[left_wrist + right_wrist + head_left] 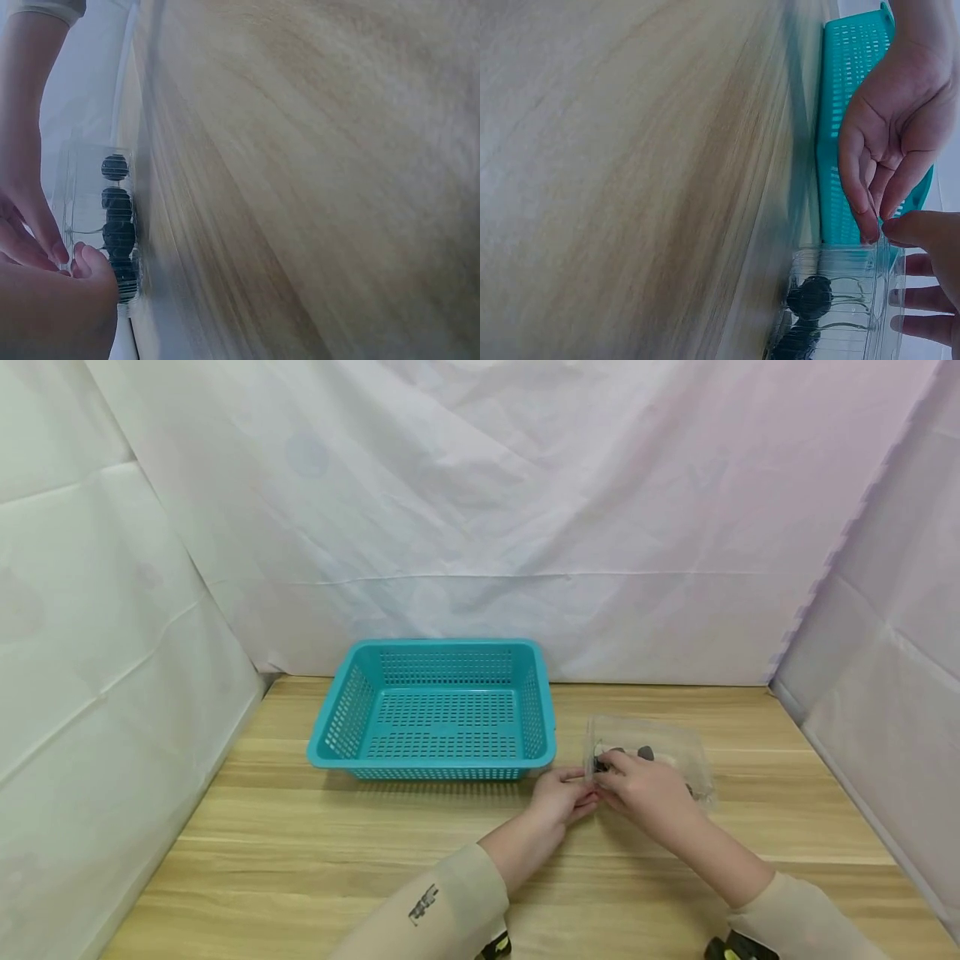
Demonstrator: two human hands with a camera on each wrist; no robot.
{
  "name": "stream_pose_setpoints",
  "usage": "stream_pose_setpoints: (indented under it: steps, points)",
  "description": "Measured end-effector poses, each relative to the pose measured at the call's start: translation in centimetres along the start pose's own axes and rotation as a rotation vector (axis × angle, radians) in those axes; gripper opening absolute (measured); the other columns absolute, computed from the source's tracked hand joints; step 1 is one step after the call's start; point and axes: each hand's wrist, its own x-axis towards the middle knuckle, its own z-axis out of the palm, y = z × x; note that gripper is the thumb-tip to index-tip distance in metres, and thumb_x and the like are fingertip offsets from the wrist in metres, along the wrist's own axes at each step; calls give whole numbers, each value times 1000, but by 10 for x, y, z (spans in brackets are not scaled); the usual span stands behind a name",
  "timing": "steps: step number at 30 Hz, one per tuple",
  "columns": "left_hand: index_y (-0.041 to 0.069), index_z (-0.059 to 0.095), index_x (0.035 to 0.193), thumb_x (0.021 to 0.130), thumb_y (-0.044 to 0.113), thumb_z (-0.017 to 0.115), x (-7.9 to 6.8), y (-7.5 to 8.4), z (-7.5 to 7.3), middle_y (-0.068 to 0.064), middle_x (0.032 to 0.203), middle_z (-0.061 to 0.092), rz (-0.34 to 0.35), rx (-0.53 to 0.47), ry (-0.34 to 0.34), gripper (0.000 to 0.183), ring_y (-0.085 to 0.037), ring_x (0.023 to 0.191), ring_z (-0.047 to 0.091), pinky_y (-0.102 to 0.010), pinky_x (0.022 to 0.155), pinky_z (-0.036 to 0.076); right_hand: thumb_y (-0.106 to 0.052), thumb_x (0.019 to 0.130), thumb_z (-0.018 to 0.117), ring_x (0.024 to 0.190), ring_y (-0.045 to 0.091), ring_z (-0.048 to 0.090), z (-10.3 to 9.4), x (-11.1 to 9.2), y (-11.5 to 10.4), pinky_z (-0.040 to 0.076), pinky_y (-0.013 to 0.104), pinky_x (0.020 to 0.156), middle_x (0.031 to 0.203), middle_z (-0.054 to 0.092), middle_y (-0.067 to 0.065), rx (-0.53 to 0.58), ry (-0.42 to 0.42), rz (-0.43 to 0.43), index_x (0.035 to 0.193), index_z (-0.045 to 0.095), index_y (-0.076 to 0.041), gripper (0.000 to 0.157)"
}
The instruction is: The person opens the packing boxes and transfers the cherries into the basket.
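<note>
A clear plastic box [681, 745] stands on the table, to the right of the teal basket. Several dark, roundish pieces [808, 298] lie inside it; their kind is unclear. My left hand [553, 802] is at the box's near left corner and pinches its rim between thumb and fingers. Close against it, my right hand [651, 795] grips the same edge, its thumb at the rim and its other fingers reaching over the top. In the left wrist view, the box's side [86, 196] shows the dark pieces in a row. The hands partly cover the corner.
The teal plastic basket [431, 774], with perforated walls and nothing in it, stands left of the box near the back. Beneath both is a wood-grain table [315, 860]. White cloth [480, 527] hangs behind and along both sides.
</note>
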Motion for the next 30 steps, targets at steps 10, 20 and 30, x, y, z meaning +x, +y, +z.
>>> stream_pose_setpoints:
  steps: [10, 20, 30]
  points:
    - [-6, 65, 114, 90, -6, 62, -1, -1, 1, -12, 87, 70, 4, 11, 37, 24, -16, 75, 67, -34, 76, 57, -16, 60, 91, 72, 27, 66, 5, 4, -5, 51, 36, 42, 93, 65, 16, -102, 59, -139, 81, 73, -4, 30]
    - [-5, 65, 112, 89, -4, 64, 1, -2, 3, -11, 86, 70, 4, 26, 58, 23, -16, 73, 67, -34, 75, 57, -9, 65, 85, 78, 33, 69, 5, 5, -13, 56, 36, 53, 92, 67, 21, -153, 27, -144, 77, 71, 4, 23]
    - [-1, 62, 106, 84, -6, 60, 2, 0, 8, -9, 77, 67, 2, 29, 95, 23, -13, 65, 62, -29, 66, 55, -4, 79, 61, 78, 33, 70, 9, 5, -17, 56, 37, 53, 93, 68, 24, -182, 114, -157, 79, 69, 8, 14]
